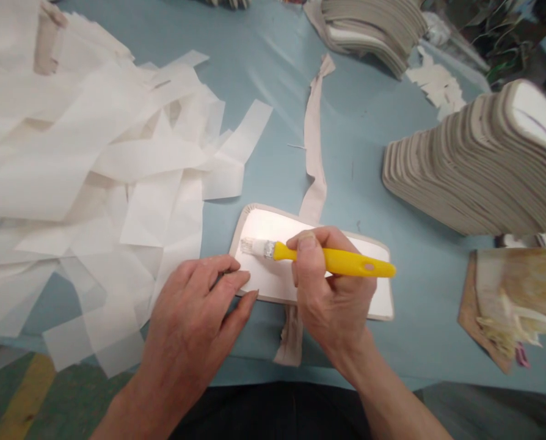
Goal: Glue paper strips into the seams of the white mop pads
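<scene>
In my right hand is a paintbrush with a yellow handle; its pale bristles touch the left part of a white panel. The panel is flat, with rounded corners and a beige fabric edge. My left hand rests at the panel's left end, fingertips on its near-left edge, fingers stretched out and a little apart. A beige fabric strip runs from beyond the panel, and a fabric end shows on the near side. Whether both belong to one strip under the panel is hidden.
Loose white paper strips cover the table's left side. A tall stack of fabric-edged panels stands at the right, another stack at the back. A stained, glue-crusted container sits at the right. The blue table's near edge is close to my body.
</scene>
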A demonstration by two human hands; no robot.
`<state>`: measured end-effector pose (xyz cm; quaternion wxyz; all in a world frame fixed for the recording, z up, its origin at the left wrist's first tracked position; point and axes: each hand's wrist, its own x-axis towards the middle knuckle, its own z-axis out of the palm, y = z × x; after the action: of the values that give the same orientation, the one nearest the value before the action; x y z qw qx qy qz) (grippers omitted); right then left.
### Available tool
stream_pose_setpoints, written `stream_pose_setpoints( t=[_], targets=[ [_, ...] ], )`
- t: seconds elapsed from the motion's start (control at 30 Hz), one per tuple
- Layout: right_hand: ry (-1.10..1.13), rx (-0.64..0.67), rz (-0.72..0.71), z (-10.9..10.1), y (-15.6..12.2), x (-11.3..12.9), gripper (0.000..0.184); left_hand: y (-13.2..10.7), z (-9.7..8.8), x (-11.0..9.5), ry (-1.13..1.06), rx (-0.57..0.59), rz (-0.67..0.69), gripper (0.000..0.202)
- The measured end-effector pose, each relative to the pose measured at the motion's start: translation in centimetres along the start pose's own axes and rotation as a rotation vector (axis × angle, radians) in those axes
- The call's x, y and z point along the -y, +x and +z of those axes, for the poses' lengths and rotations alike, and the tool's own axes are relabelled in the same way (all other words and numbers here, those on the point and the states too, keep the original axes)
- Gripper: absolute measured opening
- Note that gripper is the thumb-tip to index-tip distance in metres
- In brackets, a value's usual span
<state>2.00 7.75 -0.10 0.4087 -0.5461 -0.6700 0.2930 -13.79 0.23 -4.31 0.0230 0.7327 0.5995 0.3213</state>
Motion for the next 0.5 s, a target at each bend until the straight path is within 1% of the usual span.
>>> stream_pose_setpoints(
  t=[0.1,0.2,0.37,0.43,0.5],
  targets=[
    [-0.168,0.011,-0.107,-0.1,0.6,1.1,0.026,0.0,0.0,0.0,0.004,0.010,-0.023,0.008],
    [-0.258,0.041,-0.140,-0.4,1.1,1.7,0.030,-0.1,-0.1,0.0,0.009,0.014,-0.038,0.007],
    [-0.332,0.023,-0.109,-1.8,1.5,1.3,0.032,-0.3,0.1,0.3,0.014,0.010,-0.020,0.012],
    [-0.317,0.016,-0.080,-2.6,1.5,0.8,0.032,-0.3,0.2,0.4,0.021,0.001,-0.002,0.013],
    [-0.266,0.024,-0.020,-3.6,1.3,0.0,0.030,-0.1,0.2,0.6,0.051,0.000,0.017,0.012]
  ],
)
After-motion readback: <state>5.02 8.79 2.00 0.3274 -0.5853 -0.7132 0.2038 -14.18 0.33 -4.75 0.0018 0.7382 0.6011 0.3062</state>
